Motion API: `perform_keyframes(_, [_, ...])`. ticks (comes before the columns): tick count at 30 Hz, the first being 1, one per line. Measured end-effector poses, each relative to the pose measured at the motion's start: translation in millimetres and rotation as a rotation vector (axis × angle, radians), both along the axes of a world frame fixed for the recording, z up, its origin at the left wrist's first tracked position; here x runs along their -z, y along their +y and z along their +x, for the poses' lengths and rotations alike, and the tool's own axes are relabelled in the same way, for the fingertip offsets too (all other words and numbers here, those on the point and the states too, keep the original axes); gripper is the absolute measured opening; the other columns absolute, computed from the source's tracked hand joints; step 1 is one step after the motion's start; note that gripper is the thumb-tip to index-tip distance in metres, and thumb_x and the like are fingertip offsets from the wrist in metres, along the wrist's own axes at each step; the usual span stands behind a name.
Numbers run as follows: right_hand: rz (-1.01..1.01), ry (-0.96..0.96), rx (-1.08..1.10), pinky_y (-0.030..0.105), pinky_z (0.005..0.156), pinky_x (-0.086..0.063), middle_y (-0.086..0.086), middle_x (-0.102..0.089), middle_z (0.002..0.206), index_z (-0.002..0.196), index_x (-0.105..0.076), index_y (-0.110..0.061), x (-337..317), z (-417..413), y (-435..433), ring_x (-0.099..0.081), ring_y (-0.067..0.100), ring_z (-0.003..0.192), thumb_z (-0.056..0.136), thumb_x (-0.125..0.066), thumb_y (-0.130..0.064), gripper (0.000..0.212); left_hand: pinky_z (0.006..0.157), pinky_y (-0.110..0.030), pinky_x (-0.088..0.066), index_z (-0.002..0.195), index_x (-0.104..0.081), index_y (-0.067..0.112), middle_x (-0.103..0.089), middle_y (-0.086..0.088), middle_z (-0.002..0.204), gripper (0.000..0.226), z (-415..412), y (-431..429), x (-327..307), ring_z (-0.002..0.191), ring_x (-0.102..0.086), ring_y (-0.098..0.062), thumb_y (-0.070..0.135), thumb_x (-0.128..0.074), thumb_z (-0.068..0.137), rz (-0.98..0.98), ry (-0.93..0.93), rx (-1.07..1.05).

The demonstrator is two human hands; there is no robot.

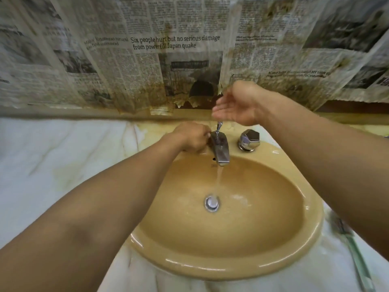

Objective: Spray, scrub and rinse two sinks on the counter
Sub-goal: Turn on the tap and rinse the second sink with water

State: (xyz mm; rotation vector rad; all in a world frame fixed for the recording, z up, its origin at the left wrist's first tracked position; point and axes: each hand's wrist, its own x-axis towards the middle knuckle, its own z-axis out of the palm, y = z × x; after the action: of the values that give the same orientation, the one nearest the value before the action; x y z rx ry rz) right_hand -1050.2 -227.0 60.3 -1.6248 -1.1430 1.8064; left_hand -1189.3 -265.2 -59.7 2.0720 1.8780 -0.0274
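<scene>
Water point(219, 178) runs in a thin stream from the chrome spout point(220, 150) into the tan oval ceramic sink point(311, 218), which fills the centre and lower right of the frame, set in the white marble counter point(42, 165). The left hand point(189, 135), just left of the spout, has its fingers curled round a tap knob that it hides from view. The right hand point(235, 106) hovers above the spout, fingers relaxed and spread, holding nothing, apart from the faceted chrome knob point(249, 139).

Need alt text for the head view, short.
Water runs from the chrome spout into a tan sink; the left hand curls over a hidden tap knob, the right hand hovers open above. Stained newspaper covers the wall.
</scene>
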Motion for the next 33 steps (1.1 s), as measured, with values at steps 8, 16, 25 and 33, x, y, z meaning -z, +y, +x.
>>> perform_keyframes(8, [0.227,-0.160,-0.051,0.039,0.096,-0.058,0.016,-0.067,0.101,0.098,-0.064,-0.002,30.9,29.4,26.8,-0.065,0.026,0.093,0.103,-0.042,-0.008,0.023,0.124,-0.052,-0.025,0.156,-0.029,0.042,-0.027,0.003,0.168,0.053,-2.0,61.2,23.7,0.151,-0.031,-0.030,0.034,-0.040,0.105,-0.251,0.083,0.161])
perform_keyframes(16, [0.192,0.032,0.001,0.037,0.100,-0.056,0.019,-0.070,0.116,0.112,-0.065,0.000,54.7,68.0,-1.1,-0.070,0.028,0.109,0.107,-0.041,-0.006,0.025,0.126,-0.039,-0.011,0.160,-0.031,0.035,-0.021,0.010,0.168,0.053,-67.1,36.1,24.7,0.156,-0.018,-0.018,0.050,-0.034,0.109,-0.459,-0.403,-0.191])
perform_keyframes(25, [0.069,0.225,0.438,0.031,0.089,-0.059,0.023,-0.070,0.114,0.123,-0.062,0.010,113.9,65.1,-56.0,-0.071,0.029,0.105,0.103,-0.047,-0.004,0.028,0.127,-0.046,0.005,0.164,-0.002,0.037,0.011,0.022,0.167,0.062,-132.5,-77.3,66.2,0.156,0.010,-0.004,0.056,-0.003,0.105,-0.113,-0.044,-0.227])
perform_keyframes(33, [-0.040,0.207,0.386,0.028,0.077,-0.057,0.019,-0.071,0.102,0.114,-0.063,0.005,130.9,56.9,-74.4,-0.070,0.025,0.090,0.105,-0.041,-0.007,0.026,0.126,-0.034,-0.001,0.164,-0.017,0.031,-0.013,0.008,0.170,0.059,-82.6,-27.9,53.0,0.156,-0.015,-0.018,0.016,-0.027,0.108,-0.094,-0.127,-0.161])
